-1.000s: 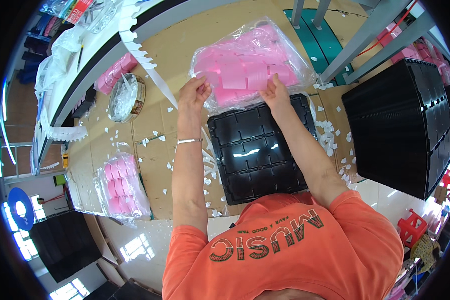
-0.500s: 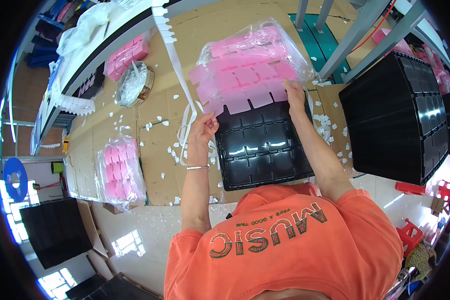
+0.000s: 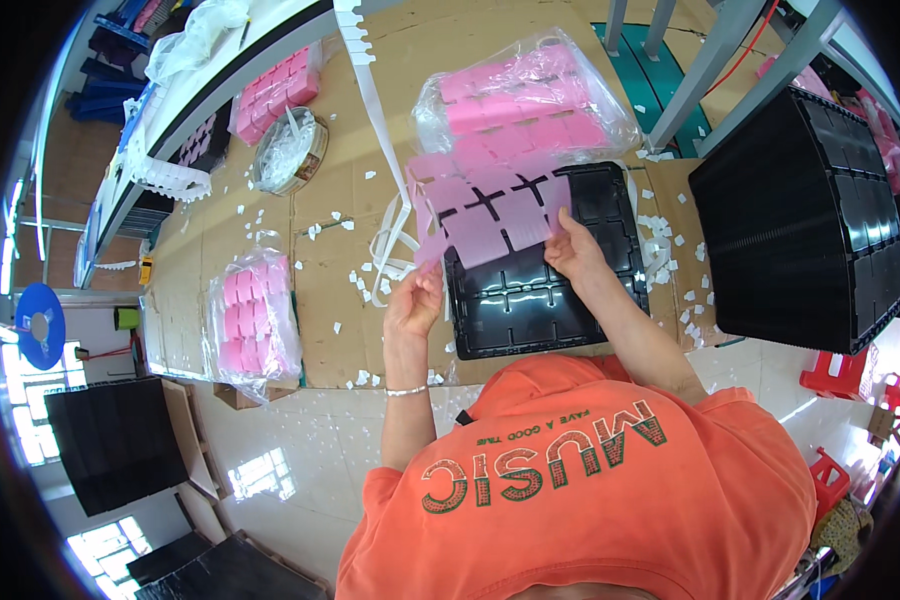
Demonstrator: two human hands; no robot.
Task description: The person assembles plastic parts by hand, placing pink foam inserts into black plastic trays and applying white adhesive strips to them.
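Note:
A thin translucent pink plastic sheet [image 3: 492, 212] with slots cut in it stretches between my two hands. My left hand [image 3: 413, 303] pinches its near left corner, and my right hand [image 3: 575, 250] grips its right edge. Beneath the sheet lies a black plastic tray [image 3: 535, 308] with moulded compartments; the sheet covers part of its far left area. Just beyond, a clear plastic bag [image 3: 620, 125] holds more pink slotted sheets [image 3: 525, 92]. A white notched strip [image 3: 372, 105] runs down near my left hand into a loose curl of strips on the cardboard.
Cardboard [image 3: 345, 260] covers the table, littered with white scraps. A tall stack of black trays [image 3: 785, 220] stands at right beside grey metal legs [image 3: 710, 70]. At left are a bagged pink stack [image 3: 255, 315] and a round tub [image 3: 292, 150] of clear plastic.
Both hands have drawn the pink sheet nearer, off the bagged pile and over the black tray. My right hand has come lower and slightly left.

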